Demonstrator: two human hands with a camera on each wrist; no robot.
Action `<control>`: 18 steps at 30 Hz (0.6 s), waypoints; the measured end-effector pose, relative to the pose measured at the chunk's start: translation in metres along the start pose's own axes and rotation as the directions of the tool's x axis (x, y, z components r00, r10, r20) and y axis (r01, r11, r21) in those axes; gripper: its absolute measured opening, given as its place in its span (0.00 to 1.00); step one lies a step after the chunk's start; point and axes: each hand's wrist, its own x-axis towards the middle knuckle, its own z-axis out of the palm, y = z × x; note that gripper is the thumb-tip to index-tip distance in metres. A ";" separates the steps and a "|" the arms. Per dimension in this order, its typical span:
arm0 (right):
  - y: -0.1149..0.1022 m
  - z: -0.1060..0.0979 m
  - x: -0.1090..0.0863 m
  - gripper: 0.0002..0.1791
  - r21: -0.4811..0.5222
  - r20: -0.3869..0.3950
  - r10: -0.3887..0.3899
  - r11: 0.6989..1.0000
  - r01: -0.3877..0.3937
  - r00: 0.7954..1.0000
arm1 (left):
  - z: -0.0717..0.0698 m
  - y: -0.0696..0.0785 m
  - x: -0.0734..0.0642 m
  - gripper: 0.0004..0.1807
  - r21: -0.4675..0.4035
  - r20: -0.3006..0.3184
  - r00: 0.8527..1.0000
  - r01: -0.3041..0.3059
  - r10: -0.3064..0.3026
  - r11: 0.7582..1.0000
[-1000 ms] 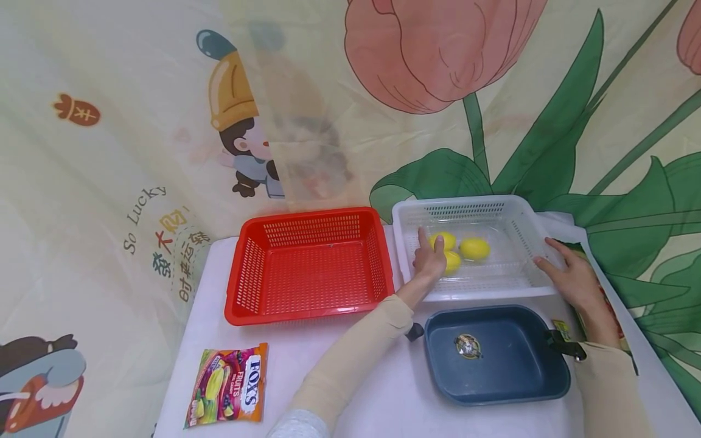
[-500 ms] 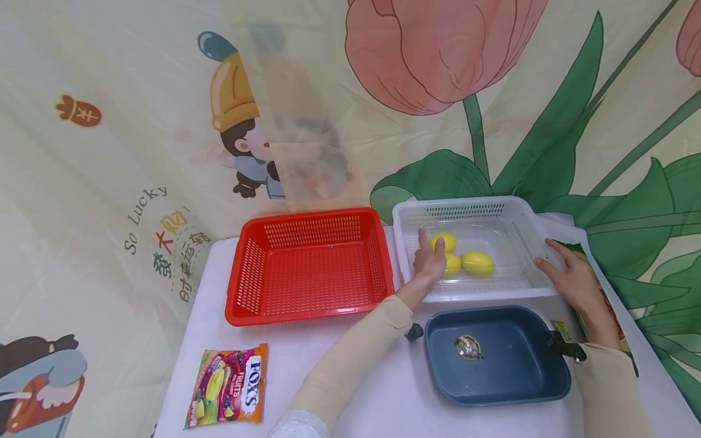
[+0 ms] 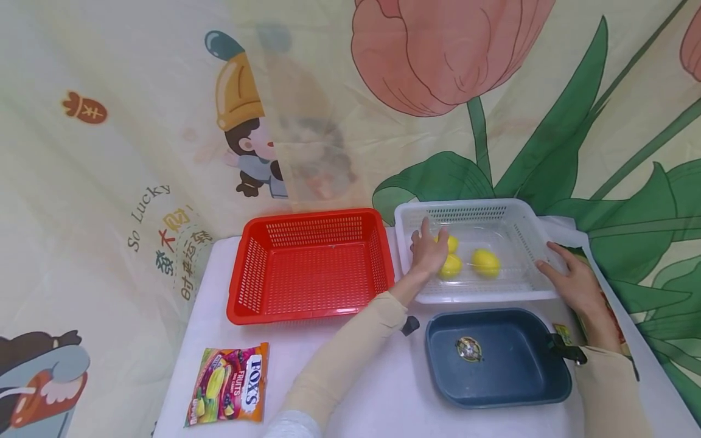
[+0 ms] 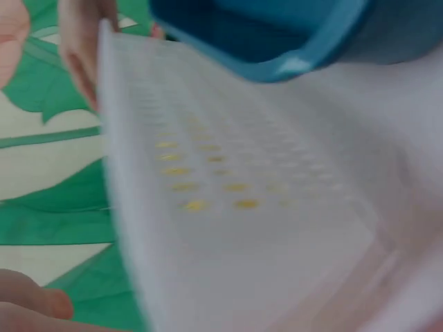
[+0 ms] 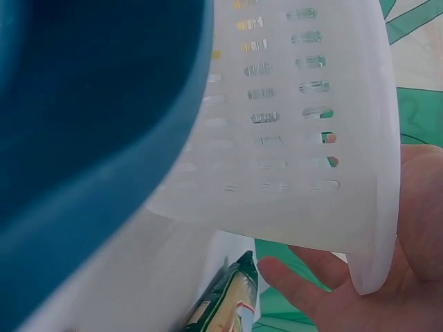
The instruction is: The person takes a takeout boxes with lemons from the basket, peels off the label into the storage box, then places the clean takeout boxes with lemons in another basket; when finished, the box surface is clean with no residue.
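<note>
A white perforated plastic basket (image 3: 526, 292) stands at the back right in the head view. Inside it lies what looks like a clear plastic tray, with yellow lemons: one lemon (image 3: 485, 263) apart to the right, another lemon (image 3: 451, 266) and a partly covered lemon (image 3: 452, 244) at the left. My left hand (image 3: 429, 250) hovers over the basket's left side, fingers spread, holding nothing. At the right end, my right hand (image 3: 575, 280) holds the rim, thumb on the inner side and fingers outside; the right wrist view shows the rim (image 5: 377, 270) between them.
A red perforated basket (image 3: 314, 274) stands left of the white one. In front lies a dark blue basin (image 3: 504, 377) with a round sticker. A candy bag (image 3: 227, 384) lies at front left. A green package (image 5: 225, 297) is near my right hand. A printed cloth (image 3: 328, 109) hangs behind.
The right-hand lemon has rolled toward the front and slightly right. My left hand has lifted a little from the basket's left side and spread its fingers. The right hand stays on the rim.
</note>
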 end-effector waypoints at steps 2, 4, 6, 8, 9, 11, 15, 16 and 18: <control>-0.001 0.000 -0.001 0.40 0.000 0.001 -0.001 1.000 0.001 1.000 | -0.006 0.006 -0.002 0.36 0.016 -0.004 0.999 -0.043 0.043 0.999; -0.002 0.000 -0.001 0.40 0.002 -0.004 -0.004 1.000 0.004 1.000 | -0.013 0.012 -0.006 0.36 0.036 0.008 0.996 -0.092 0.092 0.995; -0.003 0.000 -0.001 0.40 0.005 -0.006 -0.007 1.000 0.007 1.000 | -0.021 0.017 -0.010 0.36 0.062 0.026 0.989 -0.144 0.143 0.988; -0.004 0.000 -0.001 0.40 0.008 -0.011 -0.011 1.000 0.011 1.000 | -0.031 0.022 -0.016 0.37 0.093 0.057 0.980 -0.196 0.192 0.976; -0.004 0.000 -0.002 0.40 0.012 -0.012 -0.014 1.000 0.014 1.000 | -0.037 0.024 -0.020 0.37 0.113 0.073 0.974 -0.224 0.216 0.968; -0.004 0.001 -0.002 0.40 0.005 -0.010 -0.010 1.000 0.010 1.000 | -0.049 0.026 -0.029 0.37 0.144 0.101 0.961 -0.269 0.256 0.952; -0.004 0.001 -0.002 0.41 -0.010 -0.008 0.020 1.000 -0.020 1.000 | -0.075 0.028 -0.047 0.38 0.170 0.138 0.937 -0.343 0.322 0.924; -0.005 0.002 -0.003 0.41 -0.014 -0.008 0.029 0.999 -0.029 1.000 | -0.081 0.027 -0.050 0.38 0.172 0.138 0.932 -0.356 0.336 0.918; -0.005 0.002 -0.003 0.41 -0.017 -0.010 0.038 0.999 -0.038 0.999 | -0.095 0.023 -0.056 0.38 0.181 0.127 0.924 -0.379 0.361 0.907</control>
